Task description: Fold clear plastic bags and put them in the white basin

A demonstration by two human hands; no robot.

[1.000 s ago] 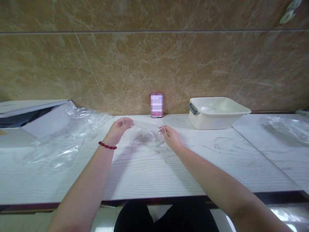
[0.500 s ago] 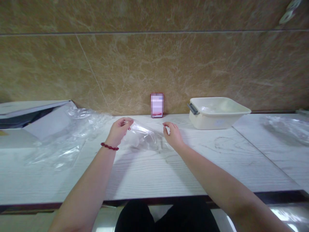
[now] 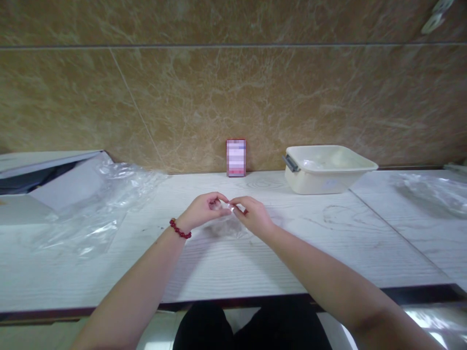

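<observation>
A clear plastic bag (image 3: 230, 226) hangs below my fingers, just over the white wood-grain table (image 3: 233, 272). My left hand (image 3: 206, 210), with a dark red bead bracelet (image 3: 180, 229) at its wrist, pinches the bag's upper edge between thumb and forefinger. Right beside it, the fingertips of my right hand (image 3: 253, 214) are closed on the same edge. The two hands' fingertips meet or nearly meet. Much of the bag is see-through, so its outline is hard to make out.
A phone (image 3: 236, 158) leans upright against the brown marbled wall. A cream plastic tub (image 3: 321, 182) with a grey clip stands back right. At left, clear plastic sheeting (image 3: 95, 218) lies by an open white box (image 3: 69, 189). More clear plastic (image 3: 434, 192) lies far right.
My left hand has moved right and nearer to me with the bag. My right hand has come in from the right and taken hold of the bag's edge.
</observation>
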